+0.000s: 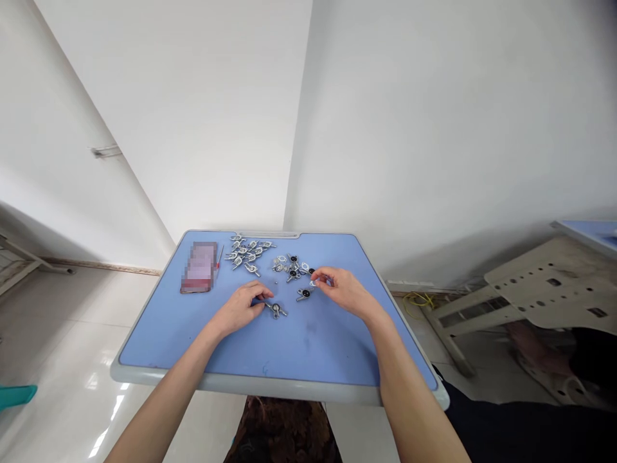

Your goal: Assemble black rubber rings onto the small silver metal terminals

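Observation:
On the blue desk, my left hand (241,307) pinches the end of a small metal fitting (276,309) with a round middle and short arms. My right hand (343,289) is closed at the fingertips on a small flat silver plate (313,283). Just below those fingers lies a fitting with a black round centre (305,294). More black-centred fittings (293,274) and loose silver plates (279,262) lie to the left of my right hand. A tiny round metal piece (276,282) rests between my hands.
Several all-silver fittings (251,269) are grouped at the back left of the desk (231,360). Beside them lie a thin tool with a red part (218,263) and a blurred flat rectangular object (200,267). A white wall stands behind; another desk (544,276) is at right.

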Motion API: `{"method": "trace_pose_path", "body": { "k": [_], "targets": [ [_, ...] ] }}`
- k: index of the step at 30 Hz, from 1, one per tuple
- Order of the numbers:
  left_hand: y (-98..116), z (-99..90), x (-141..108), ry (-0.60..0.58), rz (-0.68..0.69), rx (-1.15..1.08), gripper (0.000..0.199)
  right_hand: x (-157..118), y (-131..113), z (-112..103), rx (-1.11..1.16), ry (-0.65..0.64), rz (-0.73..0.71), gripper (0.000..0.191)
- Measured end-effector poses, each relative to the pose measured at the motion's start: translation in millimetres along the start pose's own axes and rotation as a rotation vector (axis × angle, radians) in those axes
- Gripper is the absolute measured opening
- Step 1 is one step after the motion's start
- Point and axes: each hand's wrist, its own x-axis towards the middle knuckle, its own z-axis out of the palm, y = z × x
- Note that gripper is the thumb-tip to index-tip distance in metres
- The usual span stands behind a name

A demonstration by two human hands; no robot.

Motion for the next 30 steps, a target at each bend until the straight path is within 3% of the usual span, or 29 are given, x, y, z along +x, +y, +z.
{"method": "trace_pose_path", "body": {
  "k": [6, 13, 18, 22, 25, 30],
  "targets": [
    [3.0, -1.7, 1.0, 0.064, -0.02, 0.002, 0.023, 1.6, 4.4, 0.4, -0.04, -0.122, 0.031, 0.018],
    [-3.9, -6.6, 4.2, 0.283, -0.067, 0.016, 0.018, 3.1, 1.8, 10.7, -0.033, -0.143, -0.005, 0.01],
    [-8.9, -7.0, 4.9, 0.337, -0.09, -0.008, 0.017, 2.0, -4.8, 10.8, 0.032, -0.161, -0.017, 0.013],
    [-9.5, -6.9, 5.3, 0.362, -0.092, -0.01, 0.016, 4.0, 0.0, 1.3, 0.058, -0.004, 0.03, 0.023],
    [-11.2, -7.6, 5.9, 0.379, -0.095, -0.025, 0.016, 5.9, 8.8, -6.9, -0.014, 0.126, 0.095, 0.02],
    [-12.1, -7.9, 6.1, 0.39, -0.104, -0.042, 0.016, 6.9, 15.0, -5.8, -0.083, 0.066, 0.117, 0.019]
  ]
}}
